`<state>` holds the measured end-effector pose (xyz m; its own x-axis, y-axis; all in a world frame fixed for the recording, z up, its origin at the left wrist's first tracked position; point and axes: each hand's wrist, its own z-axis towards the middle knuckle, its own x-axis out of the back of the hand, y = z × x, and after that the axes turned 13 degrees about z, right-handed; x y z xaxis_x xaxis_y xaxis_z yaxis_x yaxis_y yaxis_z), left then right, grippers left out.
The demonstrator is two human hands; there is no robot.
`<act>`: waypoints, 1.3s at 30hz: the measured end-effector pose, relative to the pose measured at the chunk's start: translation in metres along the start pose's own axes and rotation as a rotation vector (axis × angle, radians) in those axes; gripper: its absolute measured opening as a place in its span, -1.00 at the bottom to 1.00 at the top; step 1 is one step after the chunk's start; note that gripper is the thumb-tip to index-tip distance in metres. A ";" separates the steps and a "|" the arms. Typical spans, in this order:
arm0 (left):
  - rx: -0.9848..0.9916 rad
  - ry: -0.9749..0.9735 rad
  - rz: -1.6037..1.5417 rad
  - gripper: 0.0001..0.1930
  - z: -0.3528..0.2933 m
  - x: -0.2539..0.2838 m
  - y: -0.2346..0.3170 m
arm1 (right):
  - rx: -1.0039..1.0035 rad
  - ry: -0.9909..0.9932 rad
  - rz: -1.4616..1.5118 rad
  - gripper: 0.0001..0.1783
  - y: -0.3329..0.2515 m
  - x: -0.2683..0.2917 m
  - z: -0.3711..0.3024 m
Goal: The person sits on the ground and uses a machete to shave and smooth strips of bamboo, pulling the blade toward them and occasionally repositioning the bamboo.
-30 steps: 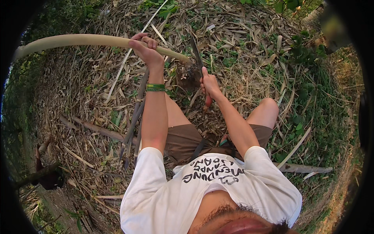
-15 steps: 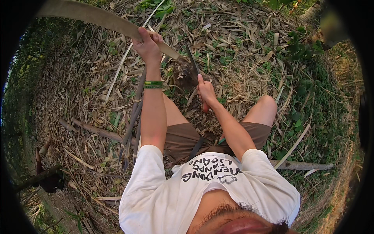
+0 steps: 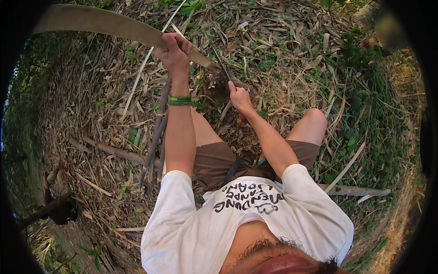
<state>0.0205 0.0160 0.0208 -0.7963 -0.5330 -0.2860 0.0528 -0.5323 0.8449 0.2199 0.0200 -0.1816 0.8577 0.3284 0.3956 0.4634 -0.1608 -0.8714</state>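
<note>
My left hand (image 3: 175,55) is closed around a long, flat, pale bamboo slat (image 3: 114,23). The slat runs off to the far left, and its narrowing near end rests at a dark brown stump (image 3: 215,86) in front of me. In my right hand (image 3: 240,98) is a machete with a reddish-brown handle, mostly hidden by the fingers. Its dark narrow blade (image 3: 221,65) points away from me, just right of the slat's end. Whether blade and slat touch I cannot tell.
Dry leaves and green weeds cover the ground. Several thin dark poles (image 3: 157,130) lie left of my legs, by a brown pole (image 3: 116,151). Pale strips (image 3: 139,89) lie beyond them. To my right is a cut pole (image 3: 358,190); a dark object (image 3: 61,210) sits at lower left.
My right hand and the machete have shifted slightly away from me and to the left, bringing the blade nearer the slat's end. The slat's far left part has dipped a little; my left grip holds.
</note>
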 end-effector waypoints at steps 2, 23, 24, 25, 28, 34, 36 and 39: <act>-0.017 -0.019 -0.003 -0.44 0.006 0.000 0.000 | -0.065 -0.043 0.061 -0.20 0.001 -0.001 0.005; 0.136 0.355 -0.005 -0.38 -0.021 0.026 0.002 | -0.023 -0.085 0.268 -0.22 -0.075 0.025 -0.009; 0.134 0.354 -0.004 -0.38 -0.021 0.027 0.002 | 0.037 -0.061 0.278 -0.21 -0.086 0.027 -0.013; 0.136 0.340 0.000 -0.38 -0.020 0.028 0.002 | 0.100 -0.036 0.291 -0.21 -0.097 0.029 -0.015; 0.152 0.340 0.018 -0.39 -0.019 0.024 0.004 | 0.221 0.035 0.239 -0.18 -0.105 0.025 -0.027; 0.135 0.262 0.031 -0.37 -0.020 0.012 0.004 | -0.034 -0.021 -0.062 -0.11 -0.014 0.001 -0.010; 0.139 0.277 0.066 -0.37 -0.027 0.030 0.000 | -0.270 -0.204 0.149 -0.19 -0.052 0.020 -0.018; 0.123 0.296 0.060 -0.38 -0.019 0.031 0.001 | -0.106 -0.140 0.307 -0.24 -0.083 0.032 -0.025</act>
<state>0.0075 -0.0136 0.0037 -0.5829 -0.7391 -0.3376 0.0072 -0.4201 0.9074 0.2141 0.0208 -0.0896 0.9252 0.3731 0.0697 0.2155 -0.3652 -0.9056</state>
